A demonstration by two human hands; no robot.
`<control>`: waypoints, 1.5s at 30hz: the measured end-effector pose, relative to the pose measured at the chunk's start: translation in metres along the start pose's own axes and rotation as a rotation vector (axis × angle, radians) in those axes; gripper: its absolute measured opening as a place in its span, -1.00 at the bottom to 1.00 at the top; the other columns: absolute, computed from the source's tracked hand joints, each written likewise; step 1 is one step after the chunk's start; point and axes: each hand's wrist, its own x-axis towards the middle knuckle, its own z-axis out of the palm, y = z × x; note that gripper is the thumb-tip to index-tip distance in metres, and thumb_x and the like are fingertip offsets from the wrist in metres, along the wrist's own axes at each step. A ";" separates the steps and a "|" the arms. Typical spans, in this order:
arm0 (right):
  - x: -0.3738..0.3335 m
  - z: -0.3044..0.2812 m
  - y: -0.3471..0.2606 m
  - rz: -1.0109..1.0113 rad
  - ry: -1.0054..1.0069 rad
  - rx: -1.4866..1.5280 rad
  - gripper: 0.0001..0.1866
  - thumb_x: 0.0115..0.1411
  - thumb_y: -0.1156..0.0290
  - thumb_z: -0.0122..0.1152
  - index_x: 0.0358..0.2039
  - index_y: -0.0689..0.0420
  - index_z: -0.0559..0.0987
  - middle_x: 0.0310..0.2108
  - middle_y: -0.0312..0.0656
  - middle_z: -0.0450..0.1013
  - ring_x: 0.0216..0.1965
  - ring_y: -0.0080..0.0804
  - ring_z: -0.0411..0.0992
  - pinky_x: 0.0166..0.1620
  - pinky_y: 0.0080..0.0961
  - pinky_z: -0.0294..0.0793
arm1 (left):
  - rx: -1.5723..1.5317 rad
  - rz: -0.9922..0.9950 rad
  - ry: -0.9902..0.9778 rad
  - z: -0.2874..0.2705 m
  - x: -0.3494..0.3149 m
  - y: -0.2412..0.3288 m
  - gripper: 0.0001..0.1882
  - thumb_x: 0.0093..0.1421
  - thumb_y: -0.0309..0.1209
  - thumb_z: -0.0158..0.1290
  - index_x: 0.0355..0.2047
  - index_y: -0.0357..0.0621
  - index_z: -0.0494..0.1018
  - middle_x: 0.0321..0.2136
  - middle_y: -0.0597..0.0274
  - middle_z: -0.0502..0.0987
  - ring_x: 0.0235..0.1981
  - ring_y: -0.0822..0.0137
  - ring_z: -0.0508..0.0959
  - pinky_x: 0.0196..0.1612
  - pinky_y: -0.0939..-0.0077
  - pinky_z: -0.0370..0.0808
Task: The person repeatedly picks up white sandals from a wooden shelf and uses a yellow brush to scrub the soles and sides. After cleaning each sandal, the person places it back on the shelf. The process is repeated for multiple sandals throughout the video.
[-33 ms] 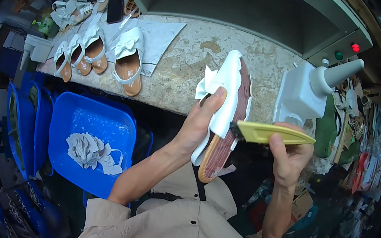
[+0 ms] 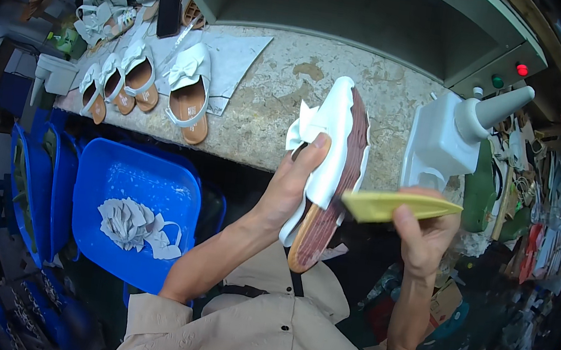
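My left hand [image 2: 290, 183] is closed around a white bow-topped sandal [image 2: 333, 129], its thumb on the white upper. The sandal is tipped on its side, toe up, so its brown ribbed sole faces right. In my right hand [image 2: 424, 233] is a brush [image 2: 398, 208] with a flat yellow handle, pinched by thumb and fingers. The dark, motion-blurred tip of the brush is at the sole's edge, where the white upper ends; I cannot tell whether it touches. Several more white bow sandals [image 2: 191, 99] stand on the bench at the left.
A white pot with a grey conical spout [image 2: 444, 135] stands on the stained bench [image 2: 282, 99], right of the sandal. Behind is a grey metal housing [image 2: 334, 8] with red and green lights. A blue tub [image 2: 122, 164] at lower left holds pale uppers [image 2: 129, 223]. A phone [image 2: 170, 12] lies far left.
The brush has tilted and its tip has shifted slightly down and left along the sole's edge. My left hand and the sandal have barely moved.
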 end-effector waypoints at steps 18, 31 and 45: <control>0.042 0.007 -0.028 -0.061 0.046 -0.151 -0.79 0.15 0.63 0.27 -0.18 0.38 0.59 -0.33 -0.14 0.58 -0.33 -0.53 0.52 -0.24 -0.61 0.51 | 0.090 -0.039 -0.051 -0.010 -0.022 0.000 -0.26 0.29 0.02 0.00 0.30 -0.15 0.07 0.06 0.18 0.37 0.05 0.40 0.42 0.12 0.43 0.37; 0.021 0.037 0.002 -0.788 0.063 -0.606 -0.79 -0.03 0.66 0.35 -0.33 0.24 0.60 -0.42 -0.11 0.59 -0.44 -0.18 0.54 -0.33 -0.41 0.51 | 0.197 0.281 0.068 -0.012 0.003 0.036 -0.52 0.35 -0.16 0.00 0.16 -0.14 0.25 -0.13 0.36 0.44 -0.15 0.56 0.43 -0.08 0.57 0.41; 0.032 -0.041 -0.091 -0.613 0.338 -0.260 -0.79 0.18 0.63 0.18 -0.15 0.34 0.52 -0.29 -0.05 0.45 -0.37 -0.35 0.44 -0.28 -0.51 0.46 | 0.227 1.669 -0.151 0.216 0.094 0.360 -0.07 0.13 -0.21 0.29 0.28 -0.05 -0.14 0.03 0.04 0.25 0.05 0.26 0.36 0.17 0.31 0.36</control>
